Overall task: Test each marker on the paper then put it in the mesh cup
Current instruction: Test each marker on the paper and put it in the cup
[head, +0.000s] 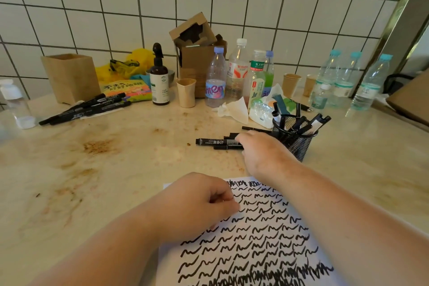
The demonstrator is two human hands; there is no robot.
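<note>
White paper (267, 234) with black squiggles, black mesh cup (296, 144), black markers (218, 142), beige stained counter (116, 158).

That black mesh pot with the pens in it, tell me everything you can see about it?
The black wire-mesh cup is round, see-through metal netting with a solid rim. It stands upright on the stained beige marble counter, right of the loose black markers and beside the crumpled plastic wrapper. Several black markers lean inside, tips poking above the rim. The right hand hides part of its left side; contact is unclear.
</note>
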